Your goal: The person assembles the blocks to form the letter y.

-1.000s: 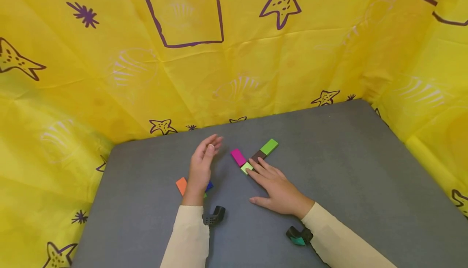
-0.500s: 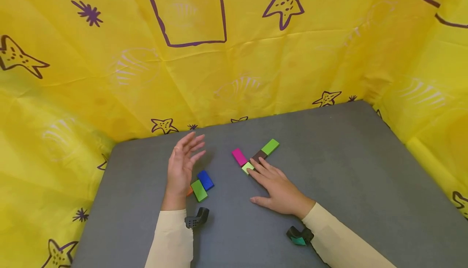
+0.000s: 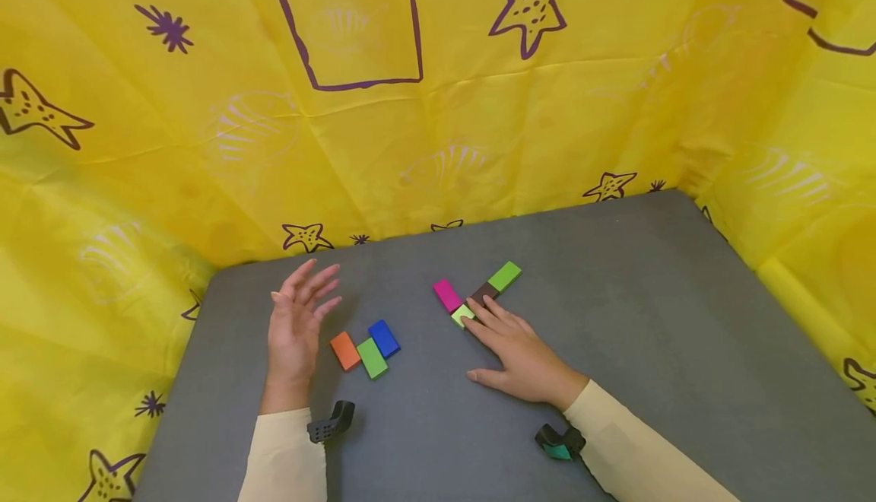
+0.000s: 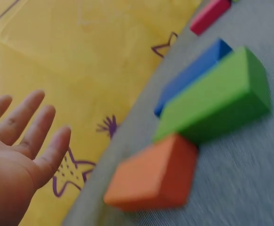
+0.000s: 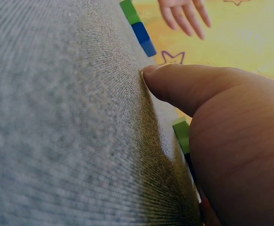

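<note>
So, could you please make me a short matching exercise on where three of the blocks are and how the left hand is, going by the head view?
Column one
1. orange block
2. dark brown block
3. magenta block
4. left hand

Column two
A. at the upper left of the pale green block
B. fingers extended, holding nothing
C. between the pale green block and the far green block
D. just left of the near green block

Right pairs: 1-D, 2-C, 3-A, 4-B
</note>
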A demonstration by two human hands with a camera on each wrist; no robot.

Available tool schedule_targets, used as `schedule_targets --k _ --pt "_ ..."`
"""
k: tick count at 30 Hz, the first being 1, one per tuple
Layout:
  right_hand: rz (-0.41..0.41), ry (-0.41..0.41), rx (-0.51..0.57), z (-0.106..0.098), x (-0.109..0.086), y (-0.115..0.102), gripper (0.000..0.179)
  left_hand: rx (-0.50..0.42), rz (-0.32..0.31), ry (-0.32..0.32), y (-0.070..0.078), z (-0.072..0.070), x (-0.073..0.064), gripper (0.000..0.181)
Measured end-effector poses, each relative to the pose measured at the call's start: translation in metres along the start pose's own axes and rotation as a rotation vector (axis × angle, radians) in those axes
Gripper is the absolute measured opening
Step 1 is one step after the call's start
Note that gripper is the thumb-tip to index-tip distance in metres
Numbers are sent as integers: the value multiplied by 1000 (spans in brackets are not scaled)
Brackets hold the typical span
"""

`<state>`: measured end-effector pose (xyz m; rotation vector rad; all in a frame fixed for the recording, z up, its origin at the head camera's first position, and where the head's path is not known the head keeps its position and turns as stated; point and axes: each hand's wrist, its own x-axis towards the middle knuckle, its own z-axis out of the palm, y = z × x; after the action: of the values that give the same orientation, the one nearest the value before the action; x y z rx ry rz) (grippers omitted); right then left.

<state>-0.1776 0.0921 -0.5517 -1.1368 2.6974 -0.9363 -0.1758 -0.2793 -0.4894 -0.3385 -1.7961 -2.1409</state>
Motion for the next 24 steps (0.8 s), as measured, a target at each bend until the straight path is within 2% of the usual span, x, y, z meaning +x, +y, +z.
schedule_targets --k 5,13,16,19,24 --pt "3 -1 -7 1 -1 2 85 54 -55 52 -7 -12 -11 72" --pt "3 -16 -6 3 0 1 85 181 -149 111 -17 -31 -38 68" --pt "4 -18 -2 3 0 1 85 178 -167 109 -20 -36 -45 68" --pt "9 -13 2 2 0 1 85 171 -158 90 -25 -39 -49 65" --pt "12 -14 0 1 0 1 85 195 -150 72 -31 -41 -51 52"
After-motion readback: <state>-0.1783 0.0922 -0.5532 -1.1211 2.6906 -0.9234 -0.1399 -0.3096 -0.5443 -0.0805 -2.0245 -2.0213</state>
